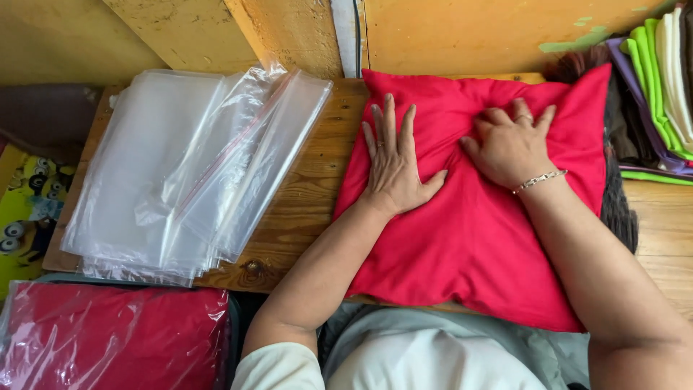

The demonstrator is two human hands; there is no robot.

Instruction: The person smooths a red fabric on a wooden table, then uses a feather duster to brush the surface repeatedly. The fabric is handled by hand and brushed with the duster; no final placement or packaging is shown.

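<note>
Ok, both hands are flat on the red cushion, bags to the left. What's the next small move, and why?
Probably keep the right hand pressing the red cushion and send the left hand to lift the top clear zip bag. The cushion lies unbagged on the wooden table, the bag stack sits just left of that hand, and a red cushion already in plastic lies below.

A plump red cushion (469, 238) lies flat on the wooden table, overhanging its near edge.

Plain red cushion (476, 217), clear plastic bags (188, 166), brown wooden table (303, 195)
</note>
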